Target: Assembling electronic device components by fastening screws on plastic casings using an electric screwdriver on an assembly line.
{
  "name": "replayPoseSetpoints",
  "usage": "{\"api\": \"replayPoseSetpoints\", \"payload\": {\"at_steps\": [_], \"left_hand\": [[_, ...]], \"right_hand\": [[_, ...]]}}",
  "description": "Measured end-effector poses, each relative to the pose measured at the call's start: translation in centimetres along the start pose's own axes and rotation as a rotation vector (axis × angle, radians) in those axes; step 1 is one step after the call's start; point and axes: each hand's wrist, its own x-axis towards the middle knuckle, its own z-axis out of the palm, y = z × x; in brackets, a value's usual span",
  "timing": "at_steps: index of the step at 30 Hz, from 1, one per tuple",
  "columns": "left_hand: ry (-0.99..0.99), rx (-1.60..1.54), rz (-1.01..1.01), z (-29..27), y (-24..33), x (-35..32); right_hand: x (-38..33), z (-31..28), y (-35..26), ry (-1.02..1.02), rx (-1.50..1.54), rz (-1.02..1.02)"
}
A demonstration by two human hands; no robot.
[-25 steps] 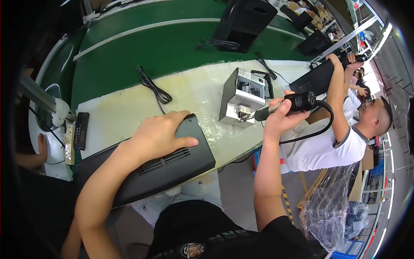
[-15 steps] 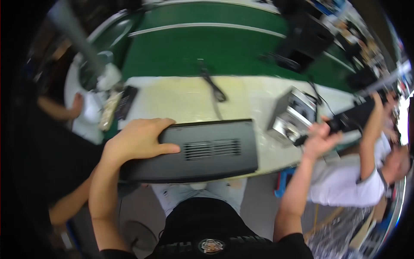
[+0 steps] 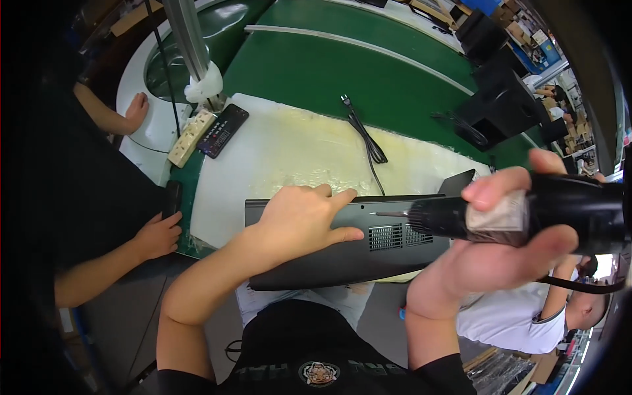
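A long black case [image 3: 322,263] with two slotted vents lies at the table's near edge, and a black power cord [image 3: 370,148] runs to its far side. My left hand [image 3: 299,214] rests across its top, thumb and forefinger stretched apart by a small hole and the vents. In my right hand [image 3: 507,243] is a black electric screwdriver [image 3: 441,217], held level above the right part of the case. Its thin bit points left toward my left fingertips. Whether the bit touches the case I cannot tell.
A remote control [image 3: 224,130] and a cream power strip [image 3: 191,137] lie at the left by a metal post [image 3: 187,39]. Black speaker boxes [image 3: 497,105] stand on the green conveyor [image 3: 316,66]. A person in black is close on the left; one in white [image 3: 510,322] is at right.
My right hand has brought the screwdriver in from the right, over the case. My left hand has moved rightward along the case, closer to the vents. The whole view has turned.
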Motion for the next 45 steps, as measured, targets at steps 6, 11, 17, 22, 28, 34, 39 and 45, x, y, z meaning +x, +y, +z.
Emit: {"api": "replayPoseSetpoints", "payload": {"at_steps": [6, 11, 17, 22, 28, 34, 39, 45], "left_hand": [[0.013, -0.040, -0.006, 0.6, -0.8, 0.2], [-0.025, -0.074, -0.005, 0.1, -1.1, 0.5], [0.017, -0.060, 0.033, 0.3, -1.1, 0.6], [0.025, -0.045, 0.040, 0.5, -1.3, 0.6], [0.027, -0.019, 0.047, 0.4, -1.2, 0.3], [0.061, 0.006, 0.111, 0.5, -0.7, 0.4], [0.052, -0.064, 0.022, 0.6, -1.2, 0.7], [0.402, -0.440, -0.161, -1.3, -6.0, -3.9]], "right_hand": [[-0.5, 1.4, 0.7, -0.096, 0.030, 0.053], [-0.8, 2.9, 1.4, -0.133, 0.071, -0.007], [-1.8, 3.2, 3.1, -0.196, 0.119, 0.005], [-2.3, 3.4, 3.8, -0.236, 0.164, -0.005], [-2.4, 3.1, 3.4, -0.282, -0.086, 0.125], [-2.1, 3.1, 4.3, -0.230, -0.077, 0.111], [-0.6, 2.4, 3.7, -0.218, 0.182, 0.141], [2.9, -10.8, 1.0, 0.211, -0.170, -0.192]]}}
